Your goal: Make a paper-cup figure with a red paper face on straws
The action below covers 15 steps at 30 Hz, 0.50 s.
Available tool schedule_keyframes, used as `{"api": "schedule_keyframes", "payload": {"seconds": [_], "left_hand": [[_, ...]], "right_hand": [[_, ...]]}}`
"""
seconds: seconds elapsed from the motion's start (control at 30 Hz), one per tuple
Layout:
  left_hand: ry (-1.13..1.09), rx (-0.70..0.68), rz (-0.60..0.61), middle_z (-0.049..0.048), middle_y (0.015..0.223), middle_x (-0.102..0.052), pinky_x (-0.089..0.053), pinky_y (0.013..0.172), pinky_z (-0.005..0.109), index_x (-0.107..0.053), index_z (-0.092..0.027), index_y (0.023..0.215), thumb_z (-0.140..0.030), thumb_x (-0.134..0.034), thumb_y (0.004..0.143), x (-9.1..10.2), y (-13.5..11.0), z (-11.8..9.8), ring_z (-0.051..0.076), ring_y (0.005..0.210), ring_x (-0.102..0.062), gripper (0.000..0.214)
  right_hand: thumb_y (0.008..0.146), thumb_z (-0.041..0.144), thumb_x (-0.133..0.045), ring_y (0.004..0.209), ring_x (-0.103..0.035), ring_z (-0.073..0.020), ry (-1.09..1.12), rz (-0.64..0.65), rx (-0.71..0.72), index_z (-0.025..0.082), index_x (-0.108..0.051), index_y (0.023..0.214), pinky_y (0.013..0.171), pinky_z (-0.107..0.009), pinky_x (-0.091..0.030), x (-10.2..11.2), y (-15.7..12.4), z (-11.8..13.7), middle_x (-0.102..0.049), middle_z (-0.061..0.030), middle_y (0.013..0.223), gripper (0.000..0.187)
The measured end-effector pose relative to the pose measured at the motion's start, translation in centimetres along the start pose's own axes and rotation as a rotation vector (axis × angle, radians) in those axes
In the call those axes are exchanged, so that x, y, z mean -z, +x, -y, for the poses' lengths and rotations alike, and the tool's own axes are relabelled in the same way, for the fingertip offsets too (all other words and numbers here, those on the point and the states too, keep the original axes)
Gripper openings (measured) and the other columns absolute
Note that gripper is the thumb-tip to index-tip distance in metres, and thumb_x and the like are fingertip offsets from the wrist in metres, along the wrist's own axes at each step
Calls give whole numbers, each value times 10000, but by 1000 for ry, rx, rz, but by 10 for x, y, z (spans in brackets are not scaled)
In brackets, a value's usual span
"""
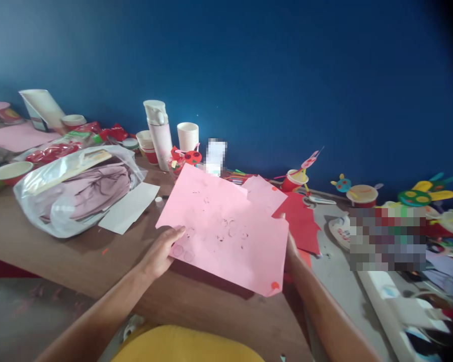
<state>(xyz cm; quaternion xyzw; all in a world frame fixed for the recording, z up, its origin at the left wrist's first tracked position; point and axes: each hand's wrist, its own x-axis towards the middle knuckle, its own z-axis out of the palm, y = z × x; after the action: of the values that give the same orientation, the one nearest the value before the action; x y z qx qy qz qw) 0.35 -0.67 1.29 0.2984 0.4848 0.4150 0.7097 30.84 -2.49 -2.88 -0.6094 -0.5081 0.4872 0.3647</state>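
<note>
A large pink paper sheet (226, 229) with faint pencil circles is held up above the wooden table (98, 261). My left hand (162, 251) grips its left edge, thumb on top. My right hand (291, 247) holds the right edge and is mostly hidden behind the sheet. A second pink sheet (264, 193) and red paper (300, 221) lie on the table behind it.
A clear plastic bag (75, 188) with cloth and a white sheet (130, 207) lie at the left. A white bottle (159, 133), stacked paper cups (187, 136) and craft cups (296, 181) stand along the blue wall. Colourful paper crafts (426, 193) crowd the right.
</note>
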Motion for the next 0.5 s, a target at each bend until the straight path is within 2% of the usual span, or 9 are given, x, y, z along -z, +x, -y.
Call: {"api": "schedule_keyframes", "payload": {"seconds": [0.07, 0.13, 0.2, 0.27, 0.33, 0.4, 0.43, 0.5], "left_hand": [[-12, 16, 47, 68, 818, -709, -532, 724, 271, -688, -160, 785, -303, -700, 677, 2, 3, 3, 210, 833, -666, 179], [-12, 23, 65, 73, 812, -705, -529, 734, 285, -687, -150, 798, -314, -702, 680, 5, 4, 5, 209, 806, -667, 203], [62, 19, 58, 71, 791, -700, -531, 689, 295, -687, -148, 814, -371, -680, 700, 8, 1, 7, 207, 743, -663, 250], [215, -7, 8, 59, 758, -694, -519, 623, 281, -689, -163, 778, -439, -642, 723, 15, -7, 7, 201, 686, -648, 285], [356, -36, -48, 36, 701, -682, -495, 598, 248, -681, -186, 673, -445, -645, 718, 26, -20, 6, 190, 673, -632, 265], [413, -14, -58, 28, 605, -659, -476, 572, 235, -664, -191, 569, -407, -682, 688, 39, -32, 4, 184, 619, -616, 248], [501, 38, 21, 31, 621, -673, -480, 608, 240, -692, -200, 609, -390, -679, 695, 45, -37, 3, 186, 634, -621, 209], [557, 55, 196, 57, 708, -704, -490, 669, 265, -726, -211, 753, -356, -673, 705, 55, -43, 0, 199, 678, -636, 162]], "right_hand": [[794, 726, -9, 849, -664, -292, 168, 2, -86, 162, -545, 1170, 665, -385, -529, 4, 1, 5, -689, -147, 932, 864], [767, 766, -60, 828, -670, -293, 251, 7, -96, 173, -567, 1143, 672, -384, -525, 9, 1, 11, -695, -139, 918, 865], [750, 726, -374, 835, -665, -284, 259, 82, -41, 194, -579, 1118, 718, -376, -519, 12, -2, 16, -694, -115, 957, 678], [694, 541, -636, 811, -660, -258, 232, 200, -48, 202, -599, 1066, 736, -363, -513, 14, -6, 20, -695, -82, 955, 504], [656, 424, -717, 694, -649, -219, 168, 243, -100, 177, -643, 909, 638, -323, -512, 12, -9, 21, -701, -54, 817, 361], [649, 396, -725, 567, -605, -174, 141, 201, -122, 155, -639, 739, 519, -270, -473, 11, -10, 19, -666, -29, 655, 271], [656, 392, -718, 521, -578, -153, 152, 160, -114, 153, -626, 690, 477, -249, -446, 12, -9, 18, -641, -16, 603, 258], [685, 373, -689, 454, -525, -113, 211, 56, -82, 166, -604, 679, 427, -221, -398, 18, -5, 14, -601, 15, 556, 223]]}}
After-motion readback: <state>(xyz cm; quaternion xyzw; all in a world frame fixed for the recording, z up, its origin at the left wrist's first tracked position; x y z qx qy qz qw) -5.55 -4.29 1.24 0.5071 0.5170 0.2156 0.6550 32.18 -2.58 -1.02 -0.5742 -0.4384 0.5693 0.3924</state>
